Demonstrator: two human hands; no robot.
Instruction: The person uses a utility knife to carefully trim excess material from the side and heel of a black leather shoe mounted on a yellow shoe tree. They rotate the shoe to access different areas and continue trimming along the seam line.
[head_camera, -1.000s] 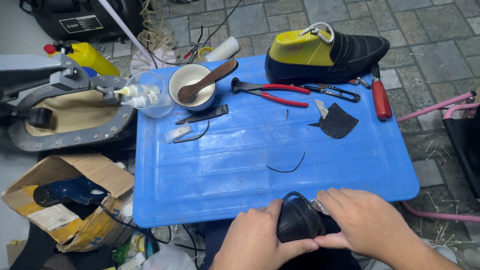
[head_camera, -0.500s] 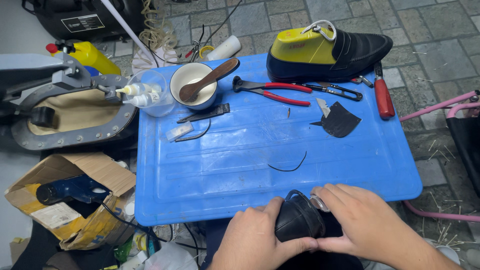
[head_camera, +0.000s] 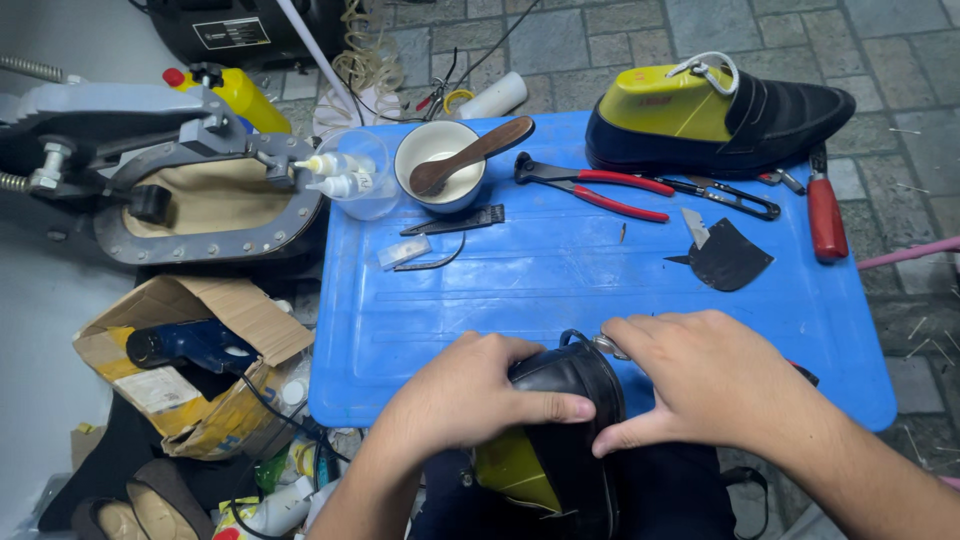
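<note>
A black leather shoe (head_camera: 565, 440) on a yellow last rests against the near edge of the blue plastic lid (head_camera: 560, 270). My left hand (head_camera: 470, 395) presses on its left side, the forefinger laid across the leather. My right hand (head_camera: 700, 375) grips the right side, thumb on the upper, and a small metal tool (head_camera: 607, 345) sticks out from under its fingers. A second black shoe (head_camera: 720, 110) on a yellow last stands at the far right of the blue lid.
On the lid lie red-handled pliers (head_camera: 595, 185), a red-handled tool (head_camera: 826, 215), a piece of black leather (head_camera: 728, 255), a blade and a white bowl (head_camera: 440, 165) with a wooden spoon. A grey press (head_camera: 190, 190) and a cardboard box (head_camera: 190, 370) sit to the left.
The view has shifted a little. Both hands have stayed on the black shoe, with it drawn slightly nearer over the lid's edge.
</note>
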